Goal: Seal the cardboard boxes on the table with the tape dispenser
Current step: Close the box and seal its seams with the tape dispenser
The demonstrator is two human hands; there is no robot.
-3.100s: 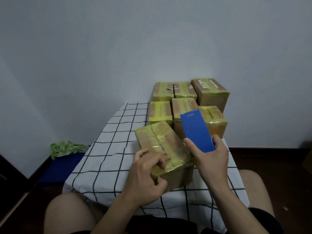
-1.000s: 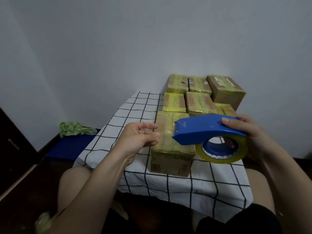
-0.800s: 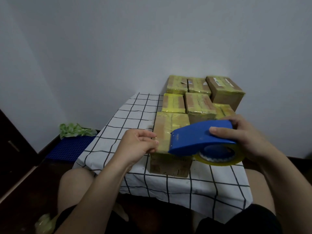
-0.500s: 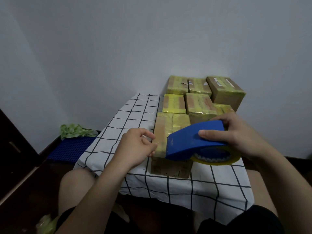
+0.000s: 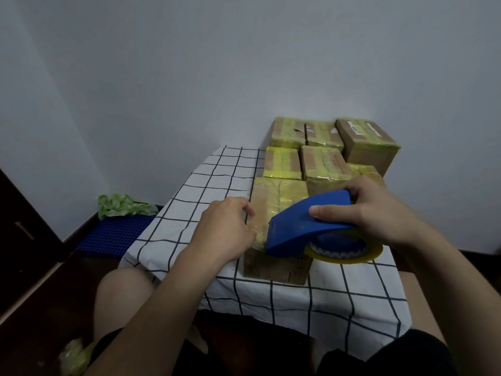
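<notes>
The nearest cardboard box (image 5: pixel 274 200), wrapped in yellowish tape, sits near the front edge of the table. My right hand (image 5: pixel 379 213) grips a blue tape dispenser (image 5: pixel 306 226) holding a yellow tape roll (image 5: pixel 349 257). The dispenser's mouth lies low over the box's near top edge. My left hand (image 5: pixel 225 232) is at the box's left near corner. Its curled fingers pinch what looks like the free tape end, and a short clear strip runs from there to the dispenser.
Several taped boxes (image 5: pixel 322 164) stand in rows behind, up to the wall, the largest (image 5: pixel 366 143) at the back right. A checked cloth (image 5: pixel 189 213) covers the table. On the floor at left are a blue mat (image 5: pixel 113 232), a green bundle (image 5: pixel 122 207) and a dark door (image 5: pixel 16 240).
My right hand has lowered the dispenser from above the box down onto its near top edge. My left hand has moved in to the box's left near corner.
</notes>
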